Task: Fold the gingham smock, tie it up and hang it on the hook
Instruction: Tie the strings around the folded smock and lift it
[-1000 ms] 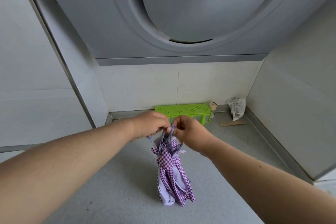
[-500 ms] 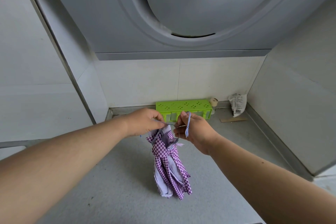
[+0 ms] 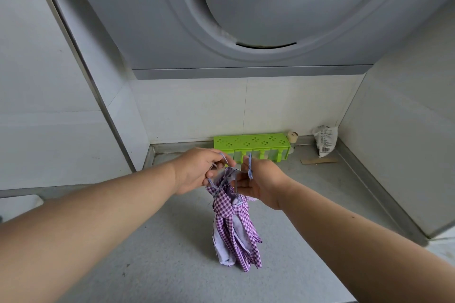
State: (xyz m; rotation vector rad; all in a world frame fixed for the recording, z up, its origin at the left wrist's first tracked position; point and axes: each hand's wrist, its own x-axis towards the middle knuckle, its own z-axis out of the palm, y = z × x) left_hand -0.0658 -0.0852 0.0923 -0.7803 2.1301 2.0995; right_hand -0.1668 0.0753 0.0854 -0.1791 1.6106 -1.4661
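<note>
The purple-and-white gingham smock [image 3: 234, 226] hangs bunched in a narrow bundle above the grey counter [image 3: 152, 268]. My left hand [image 3: 199, 170] pinches one thin strap at the bundle's top. My right hand [image 3: 258, 179] pinches the other strap, whose loose end drapes over my fingers. Both hands are close together at the top of the bundle. A green hook rack [image 3: 253, 145] sits right behind my hands against the back wall; its hooks are partly hidden by them.
A large grey range hood [image 3: 258, 15] overhangs the counter. A small roll [image 3: 293, 136], a crumpled white packet [image 3: 325, 140] and a cardboard scrap [image 3: 317, 161] lie in the back right corner. Walls close in on the left and right.
My hands have drawn slightly apart while holding the straps. The right strap end now drapes over my right fingers, and the bundle's top has opened a little. The view tilted up.
</note>
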